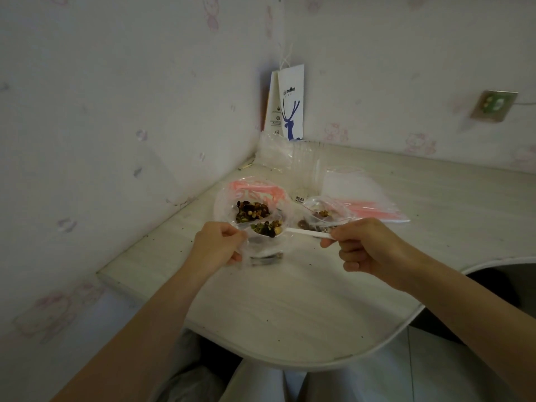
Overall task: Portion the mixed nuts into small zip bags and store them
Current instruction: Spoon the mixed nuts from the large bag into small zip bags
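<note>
Portioning looks partway through from where I sit. My left hand (216,246) pinches the mouth of a clear bag (262,253), fingers curled on its rim, and holds it just above the table (290,300). My right hand (374,252) pinches the handle of a white spoon (310,233) between thumb and curled fingers. The spoon's bowl, heaped with nuts (268,227), hangs right at that bag's mouth, so I judge this scoop is about to go in. Just beyond, the dish (224,210) has a good pile of mix left in it, which tells me several portions remain. Right of the spoon lies a filled bag (322,214); I cannot tell whether its zip is closed. Farther right, a stack of spare bags (374,198) with pink strips lies flat, seemingly unused. More clear plastic sits in the far corner by a paper bag (290,105). I see nothing put away, so filling, sealing and storing are all left to do.
</note>
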